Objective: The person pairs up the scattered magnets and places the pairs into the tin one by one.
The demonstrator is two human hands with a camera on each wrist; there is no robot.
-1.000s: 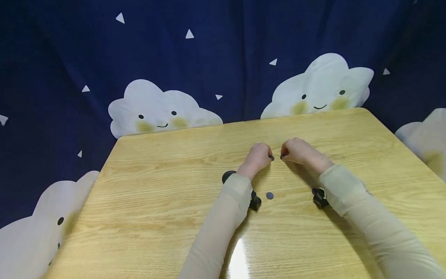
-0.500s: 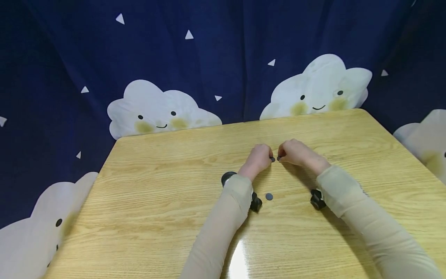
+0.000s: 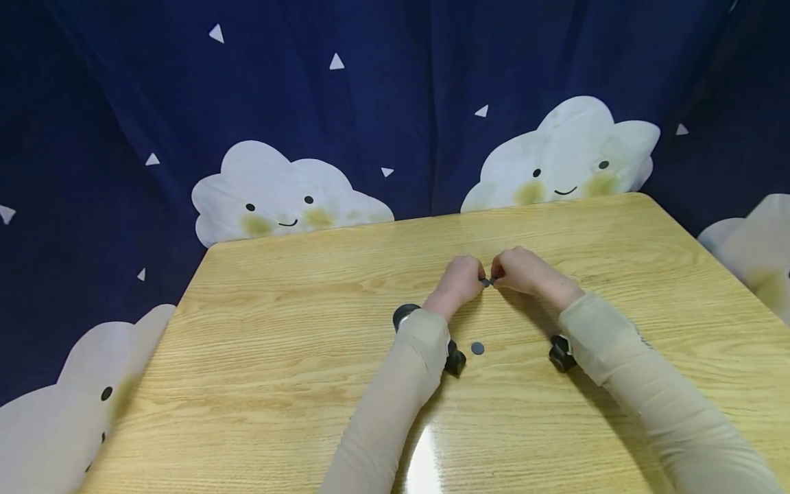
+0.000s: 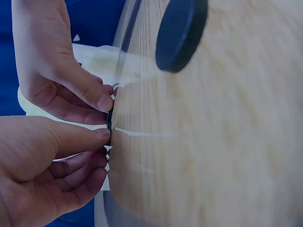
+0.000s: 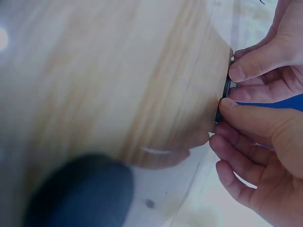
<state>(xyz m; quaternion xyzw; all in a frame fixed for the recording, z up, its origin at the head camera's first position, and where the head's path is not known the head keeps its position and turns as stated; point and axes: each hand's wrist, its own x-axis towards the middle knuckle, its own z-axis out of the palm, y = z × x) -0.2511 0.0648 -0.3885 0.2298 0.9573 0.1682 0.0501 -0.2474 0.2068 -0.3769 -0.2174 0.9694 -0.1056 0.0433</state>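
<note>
Grey flat round disc [image 3: 478, 348] on pale wood tabletop [image 3: 278, 343]; beyond it, L hand [image 3: 458, 280] fingers pinching small dk-grey disc [image 3: 485, 283], R hand [image 3: 521, 267] fingers pinching 2nd dk-grey disc [image 3: 493, 281] v. close alongside, contact unclear.

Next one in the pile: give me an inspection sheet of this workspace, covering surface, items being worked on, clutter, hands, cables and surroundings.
Surface: table with pale wood grain; a bright reflection low in the head view.
Job's things: three small, dark items: left disc and right disc, close together, contact unclear; loose disc lying on the table between the forearms.
Clutter: nothing seen.
Hands: left hand pinches the left disc; right hand pinches the right disc; black devices show at both sleeves.
Cables: nothing seen.
Surroundings: navy curtain behind the table, printed with white triangles and smiling clouds.
</note>
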